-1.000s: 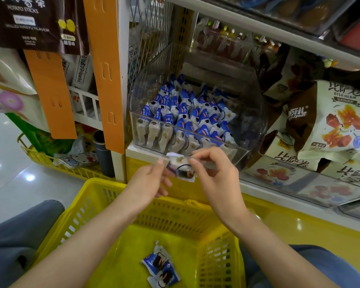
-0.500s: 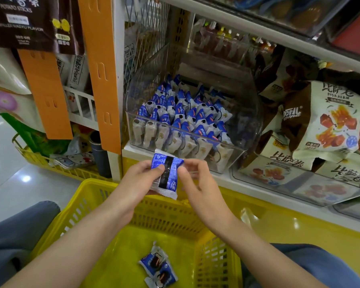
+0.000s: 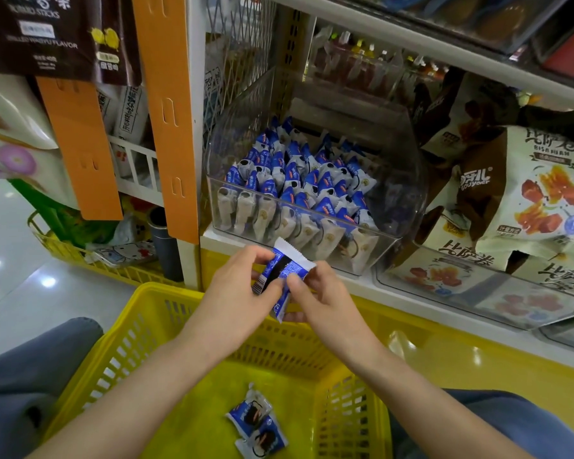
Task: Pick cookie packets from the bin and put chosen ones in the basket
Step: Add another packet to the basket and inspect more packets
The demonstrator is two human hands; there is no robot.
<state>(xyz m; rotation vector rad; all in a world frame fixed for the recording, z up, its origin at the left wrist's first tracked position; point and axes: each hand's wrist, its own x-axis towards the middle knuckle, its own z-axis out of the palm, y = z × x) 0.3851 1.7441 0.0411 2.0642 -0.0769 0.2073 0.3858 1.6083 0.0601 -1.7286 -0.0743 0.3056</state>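
A clear plastic bin on the lower shelf holds several blue-and-white cookie packets. Just in front of it, above the basket's far rim, I hold one blue-and-white packet between both hands, its back side with a barcode towards me. My left hand pinches its left edge and my right hand pinches its lower right part. The yellow basket stands below, between my knees. Two cookie packets lie on its floor.
Large snack bags fill the shelf to the right of the bin. An orange shelf post stands left of it. A second yellow basket with goods sits on the floor at the left. My knees flank the basket.
The packet has been turned over in my hands, from its cookie-picture face to its blue back with the barcode, and has tilted further since. Both hands stay in front of the bin.
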